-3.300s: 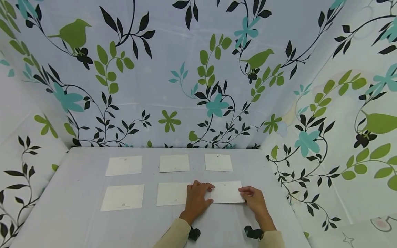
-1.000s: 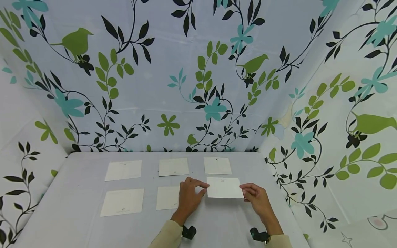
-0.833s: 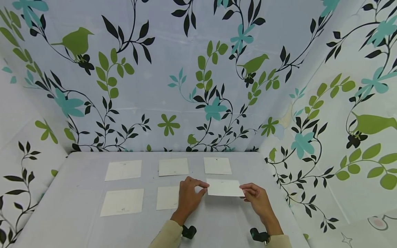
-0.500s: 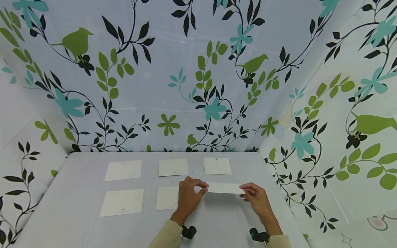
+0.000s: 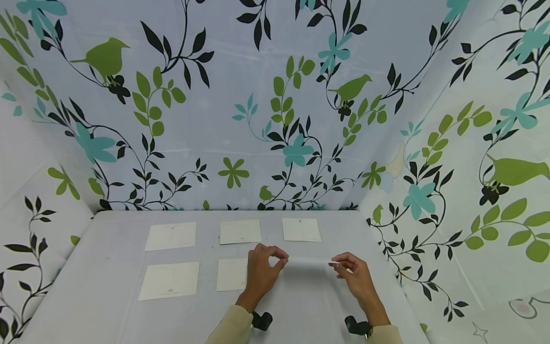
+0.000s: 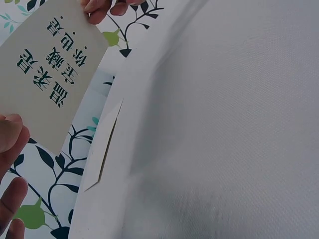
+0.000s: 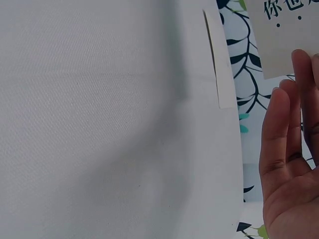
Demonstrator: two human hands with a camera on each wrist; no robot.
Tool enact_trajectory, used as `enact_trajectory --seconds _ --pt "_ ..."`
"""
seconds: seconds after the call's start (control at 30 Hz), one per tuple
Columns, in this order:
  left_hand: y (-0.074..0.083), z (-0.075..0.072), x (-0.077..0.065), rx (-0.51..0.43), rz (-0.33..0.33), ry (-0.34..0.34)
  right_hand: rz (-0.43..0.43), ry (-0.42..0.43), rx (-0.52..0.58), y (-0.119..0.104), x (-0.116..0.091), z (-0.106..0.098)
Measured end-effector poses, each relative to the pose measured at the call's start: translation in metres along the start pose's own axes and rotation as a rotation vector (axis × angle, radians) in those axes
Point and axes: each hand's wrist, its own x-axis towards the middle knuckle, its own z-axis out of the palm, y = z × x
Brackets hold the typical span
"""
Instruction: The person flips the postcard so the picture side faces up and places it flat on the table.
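Observation:
A white paper card (image 5: pixel 309 260) is held just above the table, seen almost edge-on in the head view. My left hand (image 5: pixel 263 271) pinches its left end between thumb and index finger, and my right hand (image 5: pixel 355 277) pinches the right end. Dark Chinese characters cover the face of this card (image 6: pixel 47 74) that the left wrist view sees. Only a corner of the card (image 7: pixel 276 50) enters the right wrist view, above the fingers of the right hand (image 7: pixel 291 149). The left forearm partly hides another card (image 5: pixel 232 274) lying beside the left hand.
Several more white cards lie flat in two rows: a left one (image 5: pixel 170 236), a middle one (image 5: pixel 240 232) and a right one (image 5: pixel 301 230) at the back, plus a front-left one (image 5: pixel 169 281). Patterned cloth (image 5: pixel 193 110) hangs behind the white table (image 5: pixel 99 286).
The card lay flat on the table at first. Both hands have lifted it and tilted its near edge up, so its upper face has narrowed out of the head view.

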Motion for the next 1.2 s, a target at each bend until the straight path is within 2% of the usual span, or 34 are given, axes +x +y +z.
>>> enact_trajectory --seconds 0.5,0.87,1.2 --pt "0.0017 0.0015 0.0011 0.0 0.036 0.014 -0.02 0.071 -0.045 -0.0018 0.0034 0.0017" --pt "0.0065 0.0024 -0.0013 -0.02 -0.034 -0.012 0.0 0.09 -0.016 -0.0022 0.001 0.0021" --pt "0.0079 0.0038 -0.0012 -0.036 -0.046 0.009 0.002 0.112 0.014 -0.0027 0.0006 0.0034"
